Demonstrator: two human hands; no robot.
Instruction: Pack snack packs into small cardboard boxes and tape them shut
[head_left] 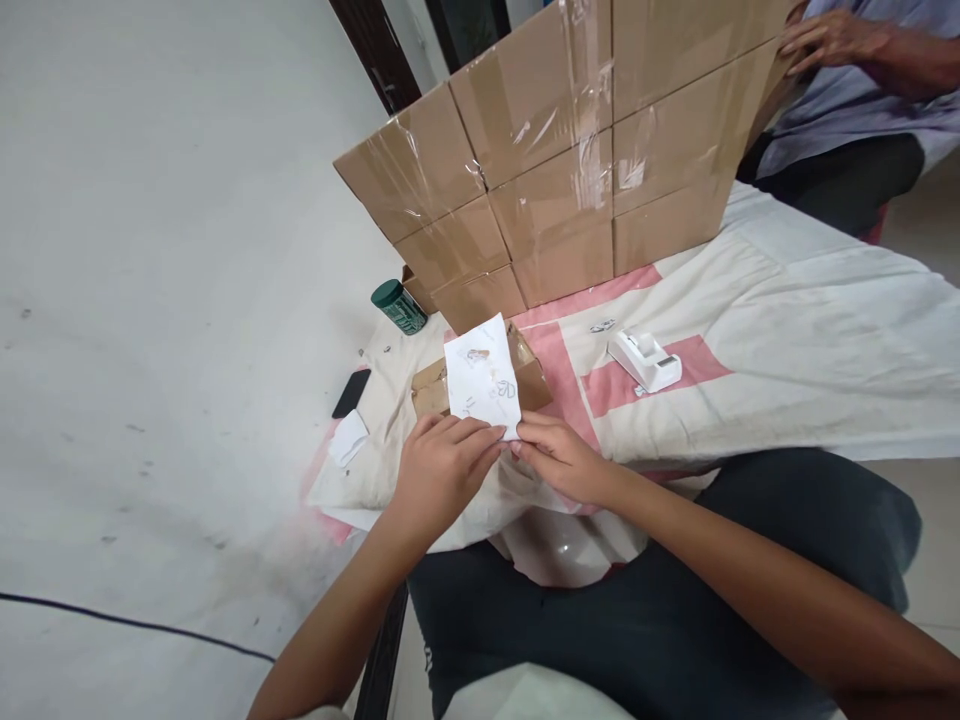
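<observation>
A white sheet of paper with small drawings on it is held up between my two hands. My left hand pinches its bottom edge with bent fingers. At the lower right corner of the sheet, my right hand grips it between thumb and fingers. Behind the paper lies a piece of brown cardboard, partly covered by the sheet. To the right, a white tape dispenser sits on the pink and white cloth.
A wall of taped cardboard boxes stands at the back, with another person's hand at its right edge. On the left are a green canister, a black phone and a folded white paper.
</observation>
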